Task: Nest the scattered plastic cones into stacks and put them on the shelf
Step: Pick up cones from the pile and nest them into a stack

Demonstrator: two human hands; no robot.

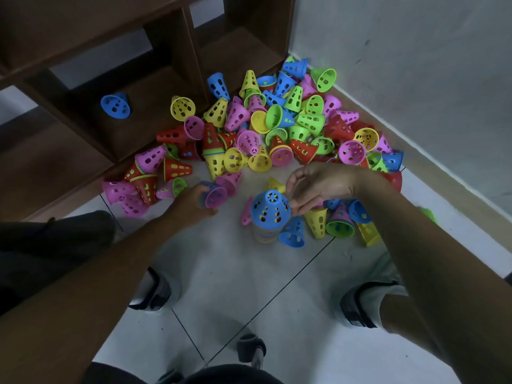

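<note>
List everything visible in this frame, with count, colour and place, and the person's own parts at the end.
Loose cones: too many to count; pink, yellow, green, blue, red; heaped on the floor in the corner by the shelf.
Standing stack: one, blue cone on top, upright on the floor in front of the heap.
Pink cone: one, held at the heap's near edge.
Blue cone on shelf: one, on its side in a low compartment.
Shelf: one, dark brown wood, upper left.
Floor: pale tiles.
Wall: grey-white, right.
Left hand: grips the pink cone.
Right hand: fingertips at the stack's top cone.
</note>
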